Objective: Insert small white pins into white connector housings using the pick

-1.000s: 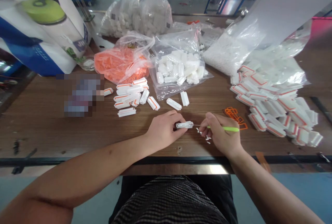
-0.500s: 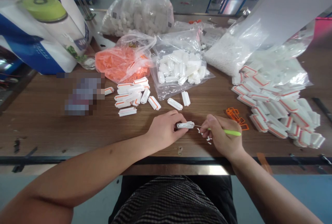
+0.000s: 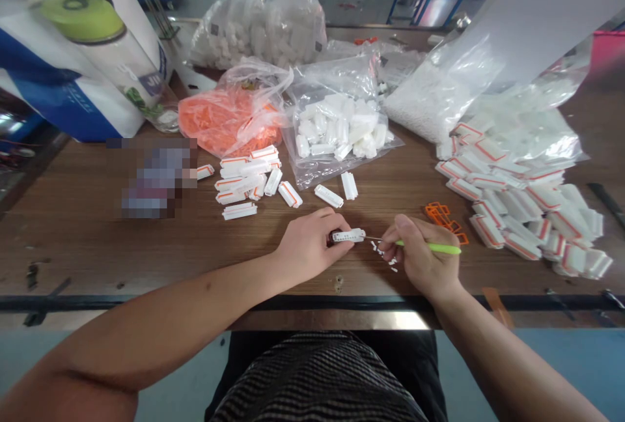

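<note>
Left grip: our left hand (image 3: 307, 245) pinches a small white ribbed plastic connector (image 3: 347, 236) low over the wooden table (image 3: 88, 239).
Right grip: our right hand (image 3: 420, 254) holds a thin green-handled pick (image 3: 430, 247) like a pen, its metal tip at the connector's end.
Beneath: tiny white pins (image 3: 385, 259) lie scattered.
Right of grip: flat orange clips (image 3: 442, 215), then a heap of white-and-orange housings (image 3: 527, 207).
Beyond: clear crinkled bag of white blocks (image 3: 339, 129).

Even, soft daylight falls from beyond the hands; glare whitens the plastic bags (image 3: 336, 93) past the grip. Shadows are faint. Edges bow outward, and a pixelated patch (image 3: 156, 174) lies left of the grip.
</note>
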